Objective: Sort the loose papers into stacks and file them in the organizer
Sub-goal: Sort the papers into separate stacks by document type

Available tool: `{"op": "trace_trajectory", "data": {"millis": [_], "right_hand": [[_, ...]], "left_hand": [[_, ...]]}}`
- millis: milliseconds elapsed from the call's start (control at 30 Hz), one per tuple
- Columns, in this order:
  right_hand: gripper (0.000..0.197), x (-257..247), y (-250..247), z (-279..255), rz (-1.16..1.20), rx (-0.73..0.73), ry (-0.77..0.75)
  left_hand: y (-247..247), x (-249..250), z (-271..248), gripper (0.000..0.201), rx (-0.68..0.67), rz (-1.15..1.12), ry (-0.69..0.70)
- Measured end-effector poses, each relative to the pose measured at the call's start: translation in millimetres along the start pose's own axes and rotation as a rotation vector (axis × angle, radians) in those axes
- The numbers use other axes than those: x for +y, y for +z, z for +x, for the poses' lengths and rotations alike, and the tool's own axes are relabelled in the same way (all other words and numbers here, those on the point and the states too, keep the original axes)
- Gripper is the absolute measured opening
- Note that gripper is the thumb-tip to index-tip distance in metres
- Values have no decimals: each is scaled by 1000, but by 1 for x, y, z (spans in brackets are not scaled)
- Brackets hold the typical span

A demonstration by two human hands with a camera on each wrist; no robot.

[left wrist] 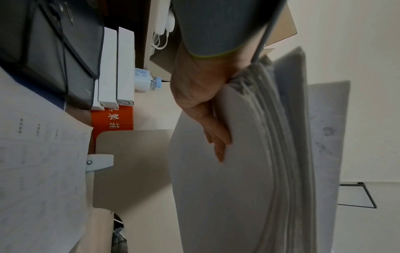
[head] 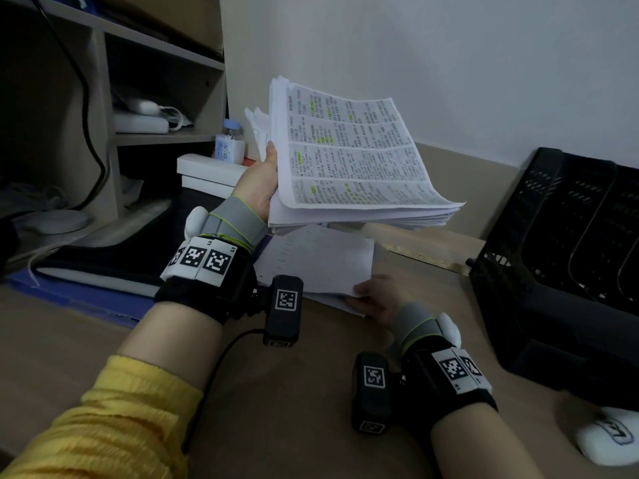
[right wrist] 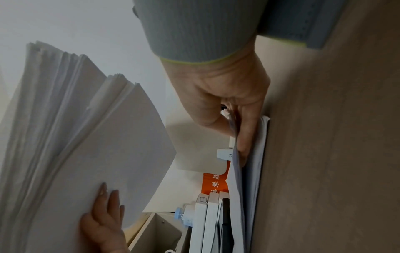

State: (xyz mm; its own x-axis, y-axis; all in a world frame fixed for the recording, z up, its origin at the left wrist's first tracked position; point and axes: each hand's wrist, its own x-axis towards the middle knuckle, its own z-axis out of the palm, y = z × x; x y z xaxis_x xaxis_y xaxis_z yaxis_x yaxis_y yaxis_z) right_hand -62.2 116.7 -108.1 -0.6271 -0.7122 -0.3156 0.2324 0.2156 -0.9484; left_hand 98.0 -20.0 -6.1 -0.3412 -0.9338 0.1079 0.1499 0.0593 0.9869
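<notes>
A home study or office corner: desk [head: 276,392], cubby shelves [head: 166,136], black file organizer [head: 567,257], computer mouse [head: 605,440].

Worktop [head: 311,392], brown. Thin paper pile [head: 318,261] under the right grip [head: 375,299]; black organizer [head: 560,271] right of it; white mouse [head: 605,440] nearer, right; white boxes [head: 211,174] beyond the left grip [head: 259,188].

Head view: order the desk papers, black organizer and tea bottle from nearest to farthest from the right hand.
1. Desk papers: the right hand pinches their near corner.
2. Black organizer: to the hand's right, on the desk.
3. Tea bottle: far left, beside the shelf, behind the left hand and its printed stack.
</notes>
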Motion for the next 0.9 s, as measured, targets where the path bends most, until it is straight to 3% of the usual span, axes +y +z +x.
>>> {"op": "trace_trajectory", "data": {"millis": [100, 367, 567, 767, 900], "right_hand": [[54, -2, -5, 1, 94, -8, -51], [39, 0, 0, -6, 159, 25, -89], [41, -6, 3, -11, 270, -2, -114], [21, -2, 9, -11, 60, -1, -18], [24, -3, 8, -11, 31, 17, -5]], "left_hand": [[-4, 0, 0, 58, -57, -66, -38], [-2, 1, -4, 52, -84, -115, -56], [-2, 0, -1, 47, -45, -121, -49], [-2, -3, 3, 48, -37, -100, -36], [-3, -5, 2, 50, -34, -97, -48]]}}
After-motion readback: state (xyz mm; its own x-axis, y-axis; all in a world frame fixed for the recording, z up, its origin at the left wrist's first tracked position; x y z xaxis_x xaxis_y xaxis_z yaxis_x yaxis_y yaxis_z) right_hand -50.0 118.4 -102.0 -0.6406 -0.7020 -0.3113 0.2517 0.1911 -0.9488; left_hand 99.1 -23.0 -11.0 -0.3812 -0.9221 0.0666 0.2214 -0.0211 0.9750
